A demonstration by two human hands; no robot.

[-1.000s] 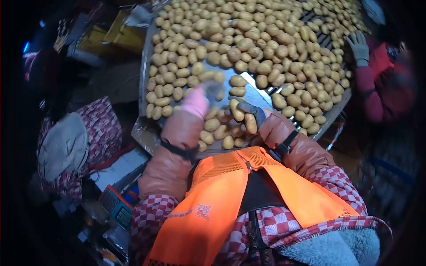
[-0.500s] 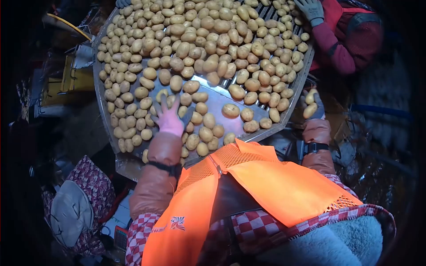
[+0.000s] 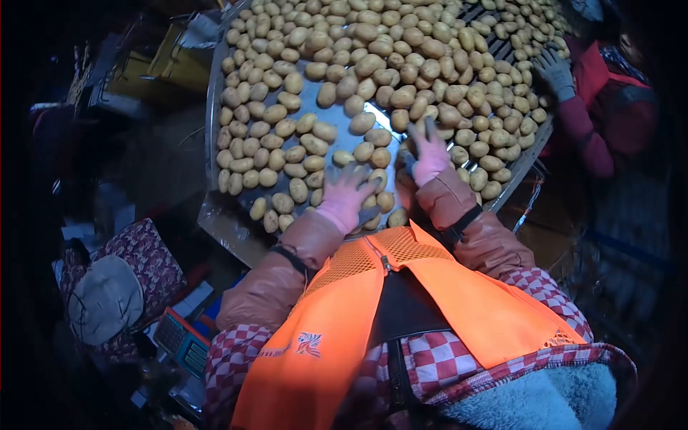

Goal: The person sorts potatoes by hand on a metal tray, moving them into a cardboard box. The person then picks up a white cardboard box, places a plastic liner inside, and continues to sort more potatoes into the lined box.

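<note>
left hand covers some potatoes (count unclear); table runs off the top edge.

No readable text, orange vest bears white emblem, possibly lettering, too blurred

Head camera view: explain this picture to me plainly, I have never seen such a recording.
No machine here: a camera worn on a person's head looks down, so you see their orange vest and both arms from above. Before them stands a metal table covered with potatoes. The left hand and right hand, in pink gloves, lie spread open on the potatoes; neither seems to grip one. At the upper right, a co-worker's gloved hand touches the pile too.
</note>
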